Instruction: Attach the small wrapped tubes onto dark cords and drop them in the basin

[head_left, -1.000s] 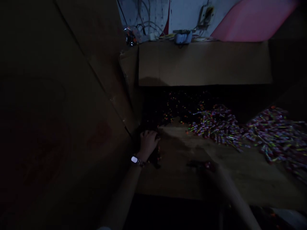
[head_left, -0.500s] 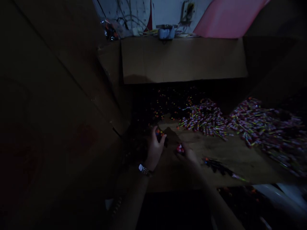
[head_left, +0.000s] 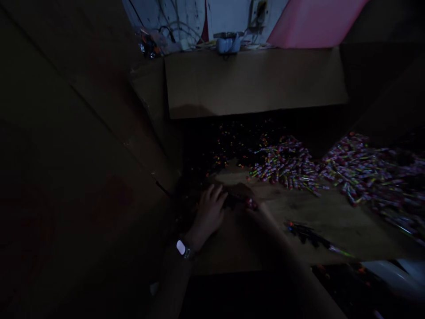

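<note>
My left hand (head_left: 210,210), with a lit watch on its wrist, is palm down over dark pieces at the left of the wooden board (head_left: 332,217). Its fingers are bent and slightly apart; what lies beneath them is too dark to make out. My right hand (head_left: 259,210) is closed around a small bunch of red and white pieces (head_left: 251,204), just right of the left hand. A dark bundle of thin sticks (head_left: 308,235) lies on the board to the right of my right hand.
Behind the board, small orange and yellow bits (head_left: 232,141) lie scattered on a dark surface. Heaps of shiny wrapped sticks (head_left: 288,164) spread to the right. A cardboard flap (head_left: 252,84) stands at the back, and a cardboard wall (head_left: 99,110) rises at the left.
My left hand has turned palm down and shifted slightly left and down; the orange pieces seen between its fingers are no longer visible. My right hand stays closed on the red and white pieces.
</note>
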